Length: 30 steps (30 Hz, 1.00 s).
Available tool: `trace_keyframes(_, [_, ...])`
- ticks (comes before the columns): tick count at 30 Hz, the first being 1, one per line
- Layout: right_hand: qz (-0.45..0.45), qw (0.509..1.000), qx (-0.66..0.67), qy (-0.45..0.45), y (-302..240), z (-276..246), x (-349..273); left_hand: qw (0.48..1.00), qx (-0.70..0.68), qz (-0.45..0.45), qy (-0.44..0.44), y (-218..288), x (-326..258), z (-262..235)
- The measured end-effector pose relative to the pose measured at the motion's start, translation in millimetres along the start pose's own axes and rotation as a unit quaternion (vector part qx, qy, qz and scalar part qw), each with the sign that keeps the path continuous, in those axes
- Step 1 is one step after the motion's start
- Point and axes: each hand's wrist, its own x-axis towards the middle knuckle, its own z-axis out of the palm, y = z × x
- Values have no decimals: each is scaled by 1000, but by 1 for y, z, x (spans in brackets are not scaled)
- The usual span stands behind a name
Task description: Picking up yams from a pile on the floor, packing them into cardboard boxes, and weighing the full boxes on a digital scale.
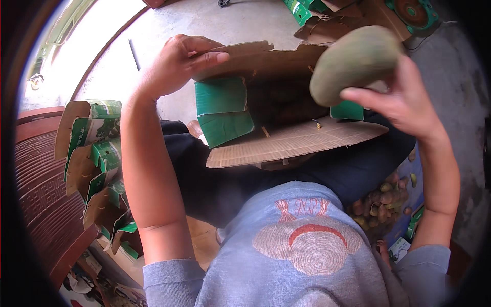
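Observation:
A cardboard box (225, 98), brown inside with green printed flaps, stands between my knees with its top spread apart. My left hand (185, 62) pinches the far brown flap near its left end, thumb on the near face. Above the right side of the opening, my right hand (401, 100) holds a large green mango (353, 64), slightly blurred. Thumb and fingers wrap round the mango's right end. Rounded shapes show dimly inside the box, too dark to make out.
Stacked green-and-brown cartons (99, 169) stand at left beside a carved wooden bench (46, 169). At right, many fruits (383, 202) lie on a blue sheet (411, 179). More cartons (348, 23) and a green fan-like thing (413, 15) are at the far right.

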Motion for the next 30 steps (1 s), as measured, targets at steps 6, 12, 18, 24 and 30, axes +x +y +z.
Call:
trace_keyframes(6, [134, 895, -275, -323, 31, 72, 67, 1000, 2, 7, -2, 4, -1, -3])
trace_keyframes(12, [109, 784, -409, -454, 89, 166, 91, 991, 37, 115, 51, -7, 3, 0])
trace_keyframes(18, [98, 824, -379, -409, 92, 199, 93, 993, 47, 101, 37, 1, 1, -3])
trace_keyframes(24, [25, 879, -352, -322, 92, 105, 68, 998, 52, 24, 1, 6, 3, 1])
trace_keyframes(30, [32, 968, -239, 70, 26, -33, -24, 997, 5, 77, -3, -2, -3, 6])
